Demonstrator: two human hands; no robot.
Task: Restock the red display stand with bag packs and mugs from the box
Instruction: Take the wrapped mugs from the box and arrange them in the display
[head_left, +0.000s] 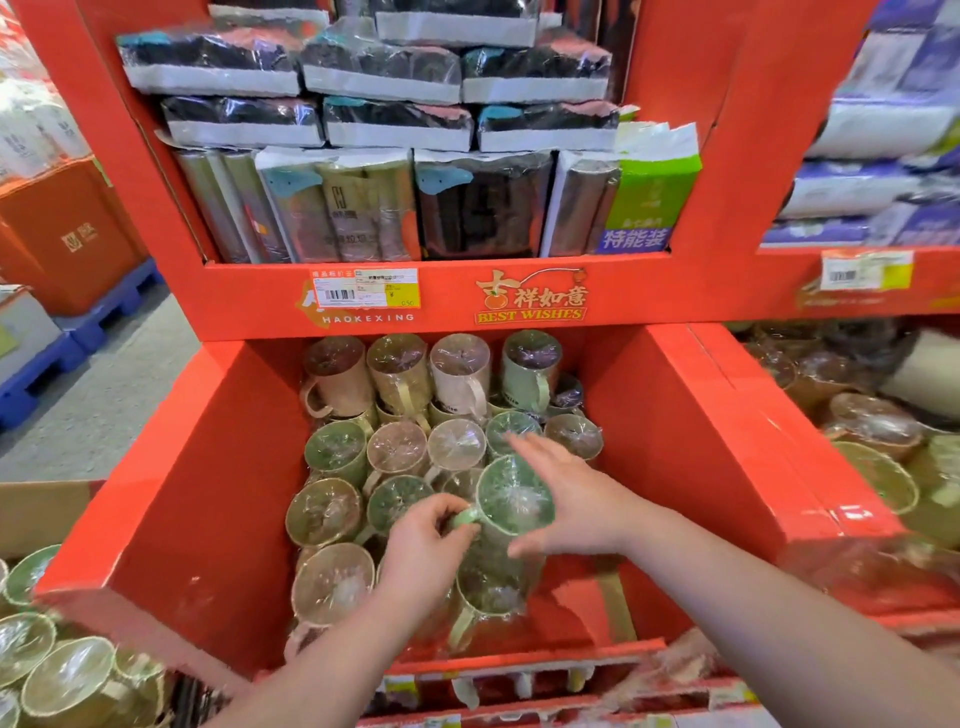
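The red display stand (171, 478) fills the view. Its lower bin holds several plastic-wrapped mugs (400, 447) in green, beige and pink. A green wrapped mug (511, 501) is tilted above the others near the bin's middle. My left hand (423, 551) pinches that mug's handle. My right hand (563, 499) lies with straight fingers against the mug's right side. The upper shelf holds stacked bag packs (395, 208), black ones lying flat over upright ones.
The cardboard box (36, 512) stands at lower left with more wrapped mugs (67, 675) in it. A neighbouring red stand (857, 275) at right holds mugs below and white and purple packs above. Blue pallets with orange cartons stand at far left.
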